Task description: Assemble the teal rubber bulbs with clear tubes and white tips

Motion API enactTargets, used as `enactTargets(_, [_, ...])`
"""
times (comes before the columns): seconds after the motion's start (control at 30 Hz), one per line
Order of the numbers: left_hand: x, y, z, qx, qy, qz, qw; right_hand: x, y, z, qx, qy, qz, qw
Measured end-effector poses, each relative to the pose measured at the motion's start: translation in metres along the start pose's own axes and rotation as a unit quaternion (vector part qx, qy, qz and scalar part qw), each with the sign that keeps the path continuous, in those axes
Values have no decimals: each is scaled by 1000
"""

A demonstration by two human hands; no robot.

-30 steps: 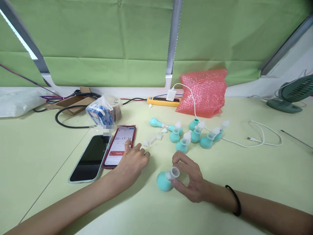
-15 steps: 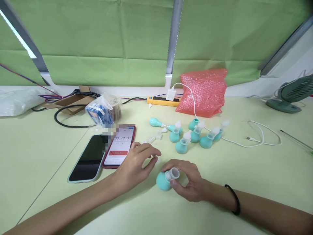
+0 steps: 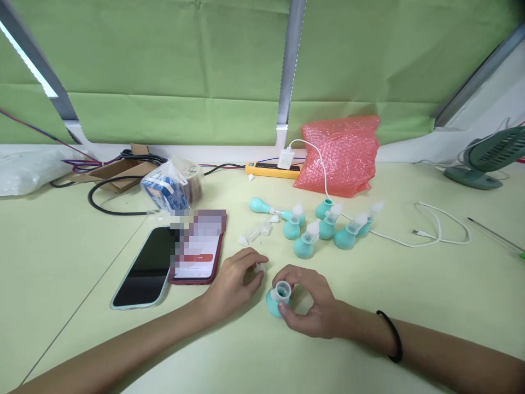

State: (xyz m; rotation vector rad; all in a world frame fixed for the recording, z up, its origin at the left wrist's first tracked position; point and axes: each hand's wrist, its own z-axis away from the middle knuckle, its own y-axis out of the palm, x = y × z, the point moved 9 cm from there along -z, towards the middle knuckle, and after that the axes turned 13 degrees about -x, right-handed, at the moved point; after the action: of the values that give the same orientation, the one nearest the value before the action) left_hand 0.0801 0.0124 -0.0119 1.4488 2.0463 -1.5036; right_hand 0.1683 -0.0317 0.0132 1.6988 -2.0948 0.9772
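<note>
My right hand (image 3: 311, 301) grips a teal bulb (image 3: 274, 303) by the clear collar (image 3: 283, 291) on its neck, whose round opening faces up. Just left of it, my left hand (image 3: 240, 276) has its fingers curled round a small translucent piece (image 3: 260, 267). Behind my hands lie clear plastic parts (image 3: 255, 234). Further right stand several teal bulbs with clear tips, the nearest one (image 3: 303, 247) among them. One teal bulb (image 3: 324, 208) has no tip, and a long teal piece (image 3: 260, 205) lies behind.
Two phones, one dark (image 3: 145, 268) and one lit (image 3: 200, 246), lie at the left. Behind are a bagged roll (image 3: 172, 183), a yellow power strip (image 3: 270, 170) and a red bubble-wrap bag (image 3: 340, 156). At the right are a white cable (image 3: 438, 219), a screwdriver (image 3: 492, 234) and a fan (image 3: 476, 175).
The held bulb has turned more upright, so its opening now faces up. My left hand has shifted slightly, with its fingers round the small piece that lay beside its fingertips.
</note>
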Motion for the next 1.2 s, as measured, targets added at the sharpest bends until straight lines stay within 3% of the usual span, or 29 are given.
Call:
enactTargets(0.1, [9, -7, -3, -34, -67, 57, 996, -1, 3, 0, 19, 9, 3, 1000])
enactTargets(0.23, [9, -35, -7, -147, -105, 149, 972, 1, 3, 0, 29, 3, 6, 1000])
enactTargets(0.3, [11, -40, -9, -156, -140, 196, 958, 2, 3, 1, 30, -1, 5, 1000])
enactTargets(0.37, [23, -28, -7, -106, -247, 294, 917, 0, 1, 2, 22, 4, 17, 1000])
enactTargets(0.43, [29, -5, 1, -25, -352, 426, 833, -3, -2, 3, 12, 17, 39, 999])
enactTargets(0.5, [22, 12, 6, 48, -386, 533, 751, -6, -3, 4, 12, 25, 54, 998])
enactTargets(0.53, [17, 16, 6, 75, -381, 567, 726, -6, -2, 4, 17, 26, 53, 998])
enactTargets(0.63, [6, 21, 9, 121, -365, 610, 693, -3, 0, 4, 35, 23, 30, 999])
enactTargets(0.73, [2, 22, 11, 128, -371, 613, 686, -4, -1, 3, 33, 27, 22, 999])
enactTargets(0.87, [10, 21, 9, 97, -380, 569, 723, -8, -4, 6, 29, 37, 24, 999])
enactTargets(0.93, [22, 20, 10, 71, -387, 495, 775, -10, -5, 8, 25, 37, 32, 998])
enactTargets(1.0, [32, 17, 10, 53, -353, 365, 860, -11, -6, 9, 22, 37, 47, 998])
enactTargets(1.07, [25, 9, 5, 46, -220, 191, 955, -11, -6, 9, 19, 37, 55, 998])
enactTargets(1.1, [14, 7, 3, 44, -129, 107, 985, -10, -6, 8, 18, 36, 53, 998])
enactTargets(1.17, [-7, 8, 7, 47, 28, -9, 998, -8, -6, 6, 16, 32, 39, 999])
enactTargets(1.2, [-13, 10, 9, 51, 68, -36, 996, -7, -6, 5, 16, 32, 31, 999])
